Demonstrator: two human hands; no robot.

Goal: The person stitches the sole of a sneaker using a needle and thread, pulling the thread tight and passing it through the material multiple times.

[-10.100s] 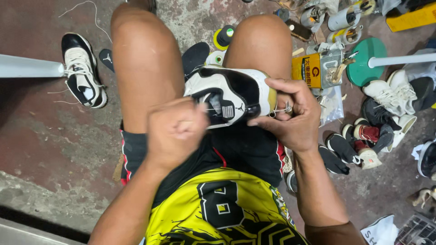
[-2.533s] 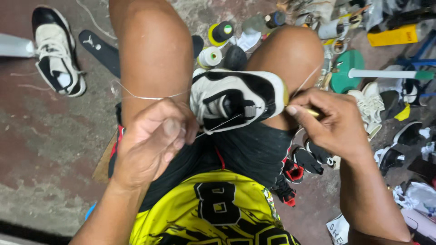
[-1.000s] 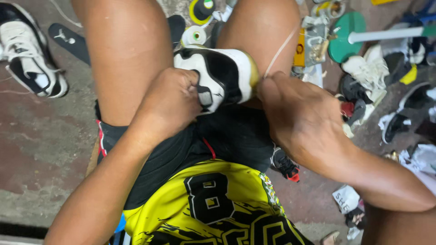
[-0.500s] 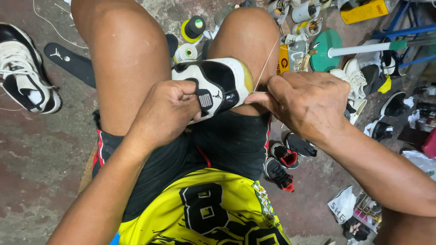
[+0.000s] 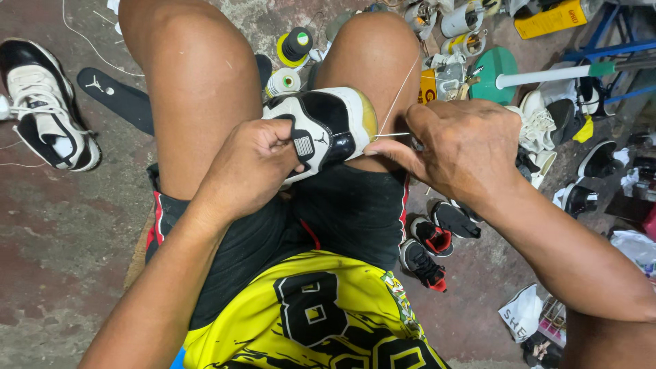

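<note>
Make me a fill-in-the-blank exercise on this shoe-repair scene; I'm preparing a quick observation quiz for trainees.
1. The left hand steadies a black and white ____ on the lap.
2. The right hand pinches a needle at the sole edge, and a white ____ runs up from it.
3. The matching sneaker lies on the floor beside a black ____.
4. The person's jersey is black and ____.

Missing words: sneaker; thread; insole; yellow

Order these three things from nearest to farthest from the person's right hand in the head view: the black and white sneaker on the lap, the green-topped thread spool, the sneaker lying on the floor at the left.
From the right hand:
1. Sneaker on the lap, just left of the fingers, between the knees.
2. Thread spool, farther up on the floor between the knees.
3. Sneaker on the floor, at the far left edge.
</note>
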